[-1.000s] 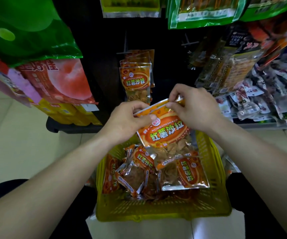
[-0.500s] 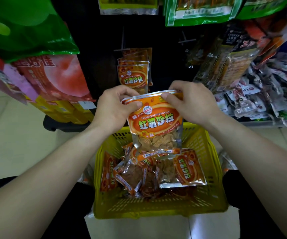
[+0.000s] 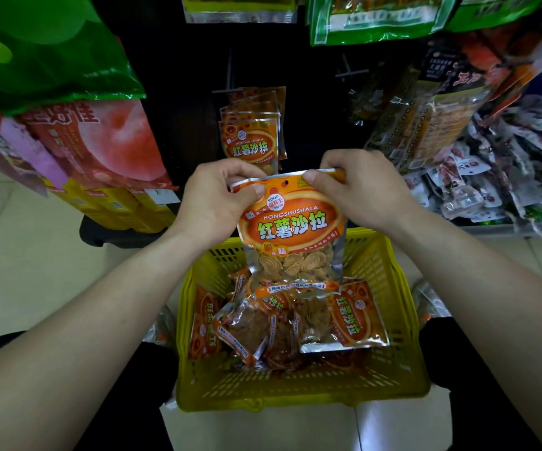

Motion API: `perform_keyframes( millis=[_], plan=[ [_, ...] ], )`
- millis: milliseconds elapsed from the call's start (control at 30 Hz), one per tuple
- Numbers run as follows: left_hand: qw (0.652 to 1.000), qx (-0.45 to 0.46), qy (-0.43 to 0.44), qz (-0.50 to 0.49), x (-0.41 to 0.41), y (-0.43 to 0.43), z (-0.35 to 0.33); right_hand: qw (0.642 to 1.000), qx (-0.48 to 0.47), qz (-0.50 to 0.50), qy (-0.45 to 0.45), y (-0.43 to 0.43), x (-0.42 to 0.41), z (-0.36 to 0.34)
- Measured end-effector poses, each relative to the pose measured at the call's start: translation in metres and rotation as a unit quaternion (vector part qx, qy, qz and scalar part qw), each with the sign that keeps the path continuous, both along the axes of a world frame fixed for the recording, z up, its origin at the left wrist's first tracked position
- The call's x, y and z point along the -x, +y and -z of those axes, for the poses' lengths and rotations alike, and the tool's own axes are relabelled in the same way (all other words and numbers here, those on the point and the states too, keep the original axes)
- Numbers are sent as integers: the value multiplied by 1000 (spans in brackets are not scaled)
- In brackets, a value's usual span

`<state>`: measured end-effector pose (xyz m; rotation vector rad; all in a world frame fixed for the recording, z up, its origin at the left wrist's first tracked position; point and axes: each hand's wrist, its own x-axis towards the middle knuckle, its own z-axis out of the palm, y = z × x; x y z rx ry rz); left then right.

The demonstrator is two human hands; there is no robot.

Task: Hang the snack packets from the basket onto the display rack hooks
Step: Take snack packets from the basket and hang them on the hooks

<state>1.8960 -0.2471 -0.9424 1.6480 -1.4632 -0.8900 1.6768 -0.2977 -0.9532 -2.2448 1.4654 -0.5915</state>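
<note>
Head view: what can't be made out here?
- Hook behind the hung packets: head view, hidden by them and the dark rack.
- Packet count in the basket: head view, top packets and the held packet cover lower ones.
- Green bags: head view, cut by the top edge.

a green bag [image 3: 45, 50] hangs above a red bag [image 3: 100, 141] and yellow boxes [image 3: 113, 206], over pale floor tiles [image 3: 35, 255].

A small shop aisle: a dark display rack [image 3: 178, 102] crowded with hanging snack packets [image 3: 250, 141], green bags [image 3: 374, 17] above, mixed packets [image 3: 478, 177] piled on a shelf, and a yellow shopping basket [image 3: 302, 382] on a pale tiled floor [image 3: 35, 249].
</note>
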Motion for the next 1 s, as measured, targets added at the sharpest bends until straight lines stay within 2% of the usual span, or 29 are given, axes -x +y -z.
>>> perform_keyframes(
  millis=[233, 400, 600, 767, 1000],
  plan=[
    [999, 5, -40, 23, 1, 1, 5, 989, -10, -108, 99, 6, -5, -9],
    [998, 6, -54, 41, 3, 6, 9, 985, -56, -147, 67, 14, -14, -3],
    [997, -2, -24, 68, 1, 8, 8, 988, -41, -117, 90, 11, -17, -6],
    [994, 1, -87, 64, -17, 6, 15, 988, -22, -94, 119, 7, -16, -10],
    [990, -70, -111, 51, -40, 20, 25, 990, 70, -3, 122, -2, -26, -11]
  ],
)
